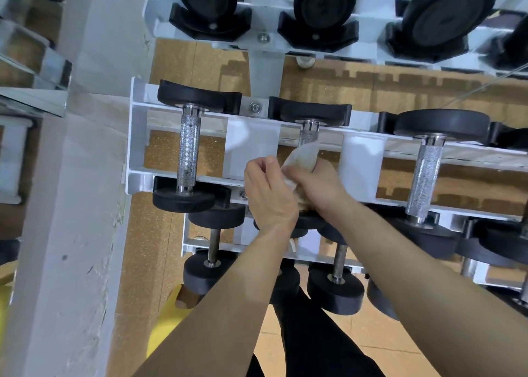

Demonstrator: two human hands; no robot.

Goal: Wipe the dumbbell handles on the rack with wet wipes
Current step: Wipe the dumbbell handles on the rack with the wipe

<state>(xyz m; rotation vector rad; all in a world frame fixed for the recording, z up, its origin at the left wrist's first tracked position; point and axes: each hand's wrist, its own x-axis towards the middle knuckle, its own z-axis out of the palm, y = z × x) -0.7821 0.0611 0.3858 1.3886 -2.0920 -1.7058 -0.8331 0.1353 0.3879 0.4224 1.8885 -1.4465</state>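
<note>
Knurled steel is showing just beyond the fingertips, where the far end of the middle dumbbell handle (308,136) is poking out from under the wet wipe (303,158); the rest of that bar is lying hidden beneath the wipe and both hands. The right hand (320,185) is curling its fingers round the wipe and, by the look of it, round the bar inside it. The left hand (267,196) is sitting just beside it with bent fingers, apparently pinching the wipe's near edge. To do this stroke well, the right fingers are needing a full wrap and firm pressure, since knurling is likely trapping grime, with a twist added while sliding toward the far weight head. The left fingers are best occupied holding the loose tail taut so the wipe is not bunching. The bare strip past the fingertips is waiting for cover. On the white rack (137,136), the left handle (188,148) and right handle (425,176) are lying well apart from either set of fingers, uncovered
</note>
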